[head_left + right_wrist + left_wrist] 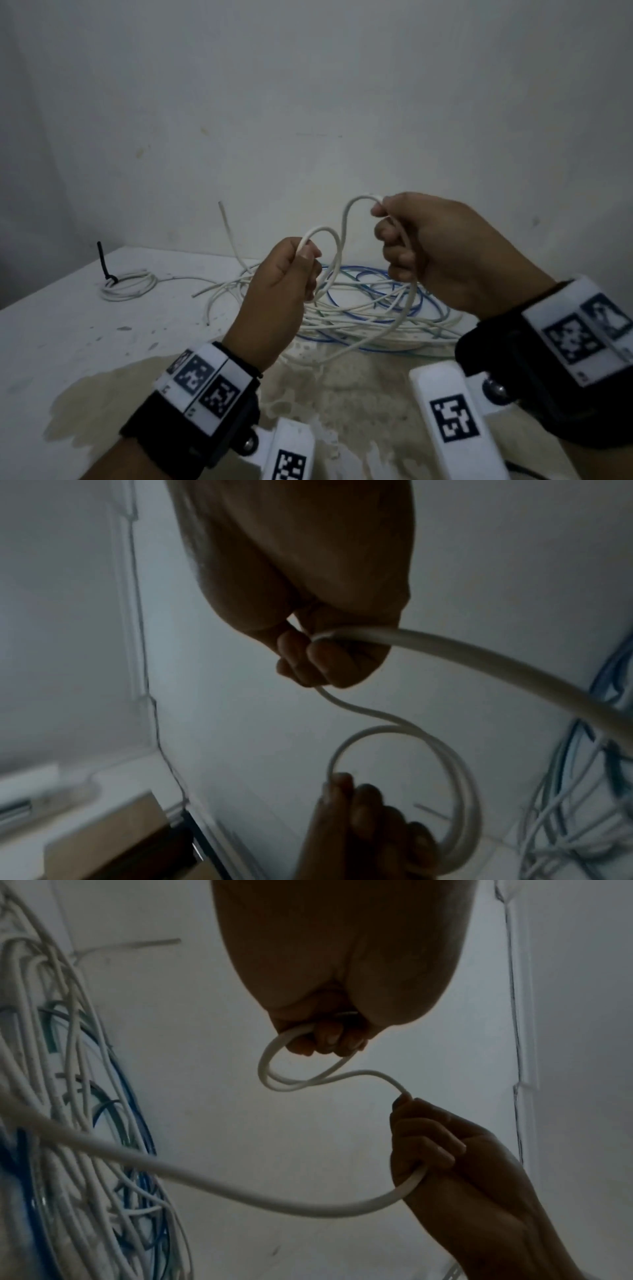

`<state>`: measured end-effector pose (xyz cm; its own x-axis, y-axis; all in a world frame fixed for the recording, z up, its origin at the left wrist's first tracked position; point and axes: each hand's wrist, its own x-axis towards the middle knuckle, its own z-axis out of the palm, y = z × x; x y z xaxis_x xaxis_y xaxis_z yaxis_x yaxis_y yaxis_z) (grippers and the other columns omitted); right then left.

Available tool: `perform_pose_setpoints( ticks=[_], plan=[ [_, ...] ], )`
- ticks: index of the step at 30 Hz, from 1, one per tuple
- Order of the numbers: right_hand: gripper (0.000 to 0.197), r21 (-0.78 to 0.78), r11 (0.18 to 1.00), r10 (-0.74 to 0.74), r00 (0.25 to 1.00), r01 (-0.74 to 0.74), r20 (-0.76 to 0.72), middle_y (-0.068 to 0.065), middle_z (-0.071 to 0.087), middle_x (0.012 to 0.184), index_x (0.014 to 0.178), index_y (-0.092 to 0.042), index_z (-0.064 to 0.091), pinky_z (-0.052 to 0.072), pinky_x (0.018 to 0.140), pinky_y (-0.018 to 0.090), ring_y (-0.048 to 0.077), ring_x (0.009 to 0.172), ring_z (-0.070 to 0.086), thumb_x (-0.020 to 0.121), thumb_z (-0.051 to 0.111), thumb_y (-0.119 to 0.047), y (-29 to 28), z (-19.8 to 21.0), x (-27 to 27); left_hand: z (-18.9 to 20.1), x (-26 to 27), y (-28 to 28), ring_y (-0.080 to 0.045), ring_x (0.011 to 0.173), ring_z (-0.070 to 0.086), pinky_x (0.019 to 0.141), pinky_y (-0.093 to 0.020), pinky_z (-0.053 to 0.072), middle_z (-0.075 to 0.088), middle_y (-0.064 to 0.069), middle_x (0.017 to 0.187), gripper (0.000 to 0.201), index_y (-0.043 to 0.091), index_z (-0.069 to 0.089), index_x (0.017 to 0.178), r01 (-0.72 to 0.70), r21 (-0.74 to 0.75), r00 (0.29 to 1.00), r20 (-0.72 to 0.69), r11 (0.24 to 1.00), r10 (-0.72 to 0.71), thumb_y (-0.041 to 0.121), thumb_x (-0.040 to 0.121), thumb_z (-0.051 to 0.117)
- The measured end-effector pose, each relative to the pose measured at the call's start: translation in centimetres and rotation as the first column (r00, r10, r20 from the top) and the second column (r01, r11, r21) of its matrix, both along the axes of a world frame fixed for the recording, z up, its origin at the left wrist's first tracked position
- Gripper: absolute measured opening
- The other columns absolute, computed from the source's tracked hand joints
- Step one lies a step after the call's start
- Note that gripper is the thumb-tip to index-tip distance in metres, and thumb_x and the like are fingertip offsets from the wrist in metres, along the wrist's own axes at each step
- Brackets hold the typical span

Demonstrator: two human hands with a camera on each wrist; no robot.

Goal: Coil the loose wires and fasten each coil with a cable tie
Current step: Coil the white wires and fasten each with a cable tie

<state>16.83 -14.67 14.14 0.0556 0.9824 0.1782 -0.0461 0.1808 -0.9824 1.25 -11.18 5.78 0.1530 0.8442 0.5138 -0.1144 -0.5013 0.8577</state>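
Observation:
A white wire (343, 226) runs between both hands above the table. My left hand (291, 270) grips a small loop (274, 1066) of it, about two turns, in curled fingers. My right hand (411, 240) holds the same wire a little higher and to the right, fingers curled round it (342, 638). From the right hand the wire (240, 1191) drops back into a tangled pile of white and blue wires (370, 308) on the table behind the hands. A finished white coil (128, 284) bound with a black cable tie (104, 265) lies at the far left.
The white table (68, 342) has a large yellowish stain (342, 394) near me. A loose white wire end (226, 222) sticks up from the pile. A plain wall (308, 102) stands close behind. A brown box (113, 840) shows low in the right wrist view.

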Motion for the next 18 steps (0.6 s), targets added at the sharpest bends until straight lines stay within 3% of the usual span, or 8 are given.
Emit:
perform_pose_setpoints(
  ticks=[2,3,5,7,9,12,15,18],
  plan=[
    [0.019,0.086,0.993,-0.095,0.963,0.075,0.250,-0.001,0.053,0.056,0.080,-0.011,0.055,0.030,0.041,0.021,0.012,0.038,0.037,0.095,0.044,-0.014,0.2,-0.9,-0.1,-0.1,0.2,0.4,-0.008,0.055,0.036,0.053,-0.022,0.034,0.042,0.010,0.059,0.022,0.010,0.053,0.085,-0.008,-0.001,1.000,-0.026,1.000,0.008,0.019,0.100,0.039],
    [0.021,0.169,0.979,-0.180,0.879,0.116,0.440,-0.004,0.058,0.058,0.078,-0.013,0.057,0.032,0.044,0.023,0.010,0.041,0.041,0.095,0.045,-0.016,0.4,-1.4,0.1,-0.3,0.2,0.6,-0.008,0.054,0.035,0.054,-0.025,0.033,0.042,0.009,0.059,0.023,0.009,0.053,0.085,-0.014,-0.002,0.999,-0.044,1.000,0.014,0.020,0.100,0.041],
    [0.023,0.375,0.918,-0.384,0.520,0.128,0.763,-0.003,0.062,0.063,0.076,-0.016,0.057,0.037,0.052,0.026,0.007,0.051,0.050,0.096,0.047,-0.023,1.1,-2.3,1.0,-0.6,0.1,1.0,-0.009,0.054,0.035,0.056,-0.029,0.032,0.042,0.006,0.060,0.026,0.007,0.054,0.084,-0.056,0.012,0.993,-0.101,0.998,0.057,0.028,0.098,0.046],
    [0.020,0.538,0.841,-0.541,0.134,0.065,0.830,0.000,0.055,0.063,0.078,-0.015,0.052,0.034,0.050,0.032,0.019,0.057,0.050,0.096,0.048,-0.021,1.6,-3.3,2.3,-0.7,-0.4,1.6,-0.007,0.052,0.037,0.057,-0.027,0.032,0.045,0.009,0.059,0.030,0.011,0.057,0.081,-0.139,0.068,0.971,-0.189,0.988,0.149,0.038,0.088,0.045],
    [0.023,0.582,0.813,-0.580,-0.074,0.006,0.811,0.000,0.040,0.055,0.073,-0.014,0.044,0.013,0.042,0.025,0.021,0.046,0.033,0.085,0.062,-0.007,1.8,-4.2,3.3,-0.3,-1.5,2.1,-0.002,0.048,0.037,0.052,-0.020,0.031,0.046,0.013,0.054,0.030,0.013,0.058,0.077,-0.199,0.156,0.940,-0.248,0.968,0.234,0.038,0.084,0.042],
    [0.030,0.590,0.805,-0.580,-0.130,0.061,0.804,0.006,0.042,0.048,0.068,-0.010,0.048,0.001,0.050,0.015,0.016,0.041,0.021,0.067,0.074,0.006,2.2,-4.6,4.8,1.1,-3.3,2.6,-0.004,0.044,0.036,0.045,-0.018,0.029,0.045,0.011,0.049,0.029,0.013,0.060,0.075,-0.127,0.128,0.948,-0.276,0.984,0.158,0.036,0.083,0.044],
    [0.013,0.694,0.713,-0.677,-0.156,0.103,0.719,0.012,0.052,0.054,0.077,-0.005,0.056,0.012,0.046,0.015,0.025,0.035,0.040,0.084,0.067,-0.008,2.6,-4.0,5.6,2.6,-4.7,2.1,-0.005,0.043,0.032,0.043,-0.016,0.029,0.041,0.010,0.047,0.027,0.009,0.058,0.076,0.017,0.066,0.971,-0.239,0.998,-0.001,0.031,0.083,0.045],
    [0.035,0.720,0.691,-0.688,-0.239,0.073,0.685,0.022,0.059,0.070,0.085,-0.002,0.062,0.030,0.053,0.030,0.039,0.062,0.059,0.094,0.050,-0.033,2.1,-0.9,6.6,4.4,-5.4,1.2,-0.005,0.042,0.026,0.041,-0.015,0.026,0.036,0.011,0.049,0.023,0.007,0.055,0.077,0.123,0.065,0.987,-0.115,0.990,-0.115,0.026,0.085,0.044]
  ],
)
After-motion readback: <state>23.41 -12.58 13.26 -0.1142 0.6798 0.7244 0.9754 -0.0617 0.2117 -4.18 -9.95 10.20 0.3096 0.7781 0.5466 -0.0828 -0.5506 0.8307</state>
